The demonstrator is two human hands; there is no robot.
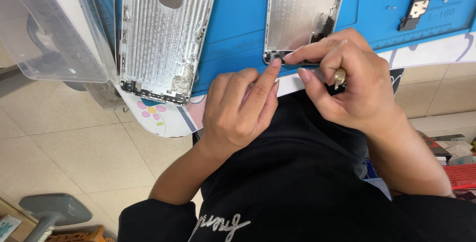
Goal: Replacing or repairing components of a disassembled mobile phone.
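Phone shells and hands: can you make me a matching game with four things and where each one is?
Things:
1. left hand
2. right hand
3. left phone shell
4. clear plastic box

Places or states:
A. lies untouched on the blue mat
B. at the far left edge
C. holds a thin tool
D. fingertip presses the right phone shell at its corner

Pairs: 1-D, 2-C, 3-A, 4-B

Scuffed bare-metal phone housings [167, 34] lie on a matt blue mat [238, 19].
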